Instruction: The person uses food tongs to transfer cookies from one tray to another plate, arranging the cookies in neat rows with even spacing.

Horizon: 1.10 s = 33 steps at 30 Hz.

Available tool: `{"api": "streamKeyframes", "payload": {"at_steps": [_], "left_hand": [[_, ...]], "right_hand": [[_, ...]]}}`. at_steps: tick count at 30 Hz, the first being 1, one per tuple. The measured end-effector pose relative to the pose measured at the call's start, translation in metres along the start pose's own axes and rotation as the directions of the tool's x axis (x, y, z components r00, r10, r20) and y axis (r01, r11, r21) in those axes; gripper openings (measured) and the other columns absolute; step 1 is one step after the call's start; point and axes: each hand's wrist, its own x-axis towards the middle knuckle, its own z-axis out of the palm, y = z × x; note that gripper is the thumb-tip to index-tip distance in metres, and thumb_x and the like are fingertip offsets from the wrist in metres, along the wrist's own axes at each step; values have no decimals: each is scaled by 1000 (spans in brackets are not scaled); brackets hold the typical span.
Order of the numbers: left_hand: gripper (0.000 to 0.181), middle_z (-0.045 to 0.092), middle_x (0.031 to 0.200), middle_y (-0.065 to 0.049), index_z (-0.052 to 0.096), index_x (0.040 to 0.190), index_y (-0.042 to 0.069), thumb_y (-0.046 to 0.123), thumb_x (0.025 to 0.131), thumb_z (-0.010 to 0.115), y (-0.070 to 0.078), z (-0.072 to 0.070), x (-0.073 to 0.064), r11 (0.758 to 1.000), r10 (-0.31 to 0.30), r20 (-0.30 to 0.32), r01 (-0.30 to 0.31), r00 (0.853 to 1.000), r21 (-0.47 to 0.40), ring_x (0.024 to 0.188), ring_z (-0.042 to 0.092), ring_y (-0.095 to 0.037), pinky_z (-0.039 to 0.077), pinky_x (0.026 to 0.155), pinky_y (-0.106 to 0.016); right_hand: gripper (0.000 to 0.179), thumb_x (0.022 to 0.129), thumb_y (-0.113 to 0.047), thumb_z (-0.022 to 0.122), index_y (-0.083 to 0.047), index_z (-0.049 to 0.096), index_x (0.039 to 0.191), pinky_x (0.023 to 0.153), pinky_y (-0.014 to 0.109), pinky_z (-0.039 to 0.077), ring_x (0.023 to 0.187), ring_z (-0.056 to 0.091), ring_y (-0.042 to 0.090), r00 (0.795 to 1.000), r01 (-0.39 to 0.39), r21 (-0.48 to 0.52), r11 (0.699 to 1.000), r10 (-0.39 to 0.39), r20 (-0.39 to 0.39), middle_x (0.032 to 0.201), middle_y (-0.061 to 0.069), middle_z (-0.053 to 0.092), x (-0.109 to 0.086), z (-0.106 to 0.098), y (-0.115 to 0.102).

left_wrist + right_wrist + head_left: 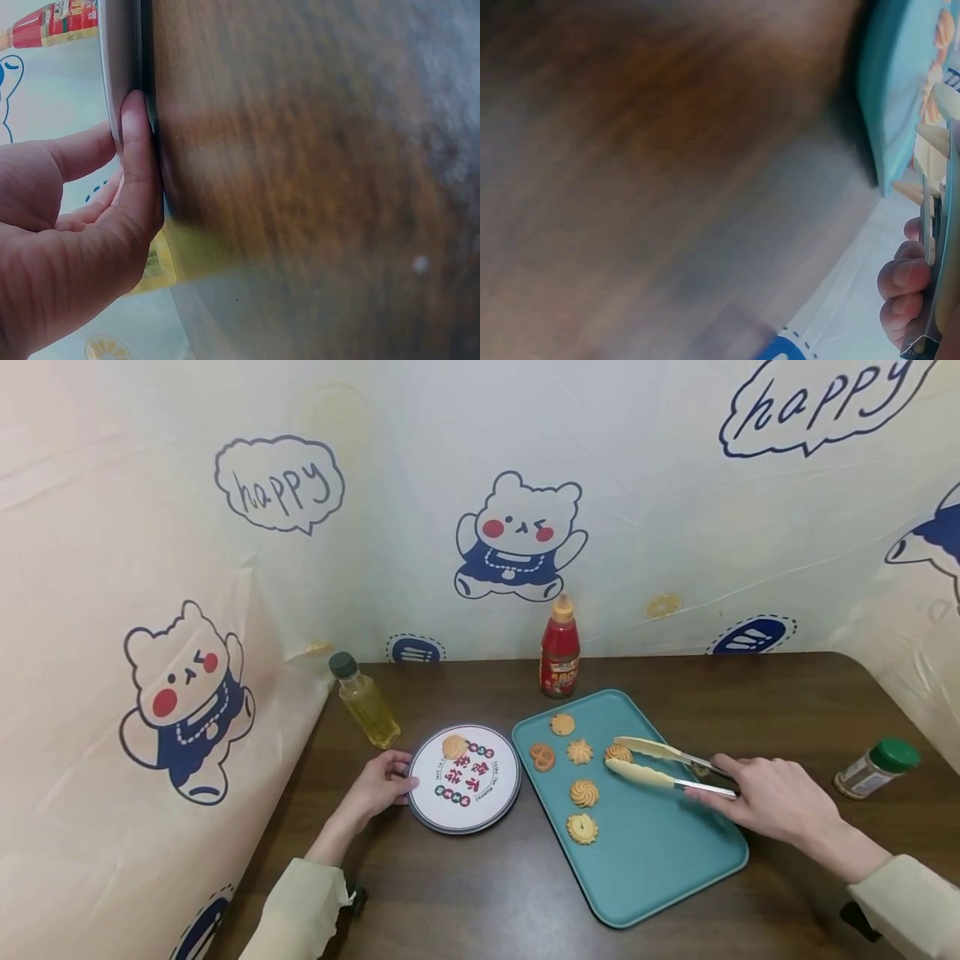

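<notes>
My left hand (378, 785) holds the left rim of a white plate (427, 793) with red lettering. In the left wrist view, thumb and fingers lie on either side of the plate's edge. A round cookie (454, 747) lies near the plate's upper left. My right hand (776, 797) grips metal tongs (686, 758) with cream tips, over a teal tray (652, 868). Between the tong tips is a round ridged cookie (618, 752). Left of it on the tray lie a pretzel-shaped cookie (542, 757), a swirl cookie (584, 793) and several others.
A red sauce bottle (560, 652) stands behind the tray. Behind the plate, at left, is an oil bottle (367, 703) with a dark green cap. A green-lidded jar (873, 768) stands right of the right hand. A printed sheet (405, 552) hangs along the table's back edge.
</notes>
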Motion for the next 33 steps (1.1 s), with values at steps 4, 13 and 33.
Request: {"api": "streamKeyframes", "payload": {"at_steps": [4,13,33], "left_hand": [[46,55,116,-21,50,133,-3,3,92,70,1,0,-2,1000,-1,3,1,1000,-2,90,61,-27,61,74,-37],[47,55,117,-21,49,134,-2,3,92,70,0,-1,2,1000,-3,12,3,1000,-9,91,61,-27,60,74,-34],[46,55,117,-20,50,134,-2,3,92,70,-3,-1,4,1000,-7,16,8,1000,-18,90,60,-26,60,75,-35]], "right_hand": [[55,86,-63,67,-10,67,98,39,27,32,44,37,7,997,37,-8,999,-37,-65,52,-12,39,8,-5,-4],[53,85,-65,66,-12,66,93,39,27,29,43,36,8,988,91,-19,996,-93,-125,51,-11,37,43,-14,-25],[51,86,-64,66,-13,62,83,37,25,23,40,32,8,965,254,43,966,-251,-75,50,-8,33,113,4,-84]]}}
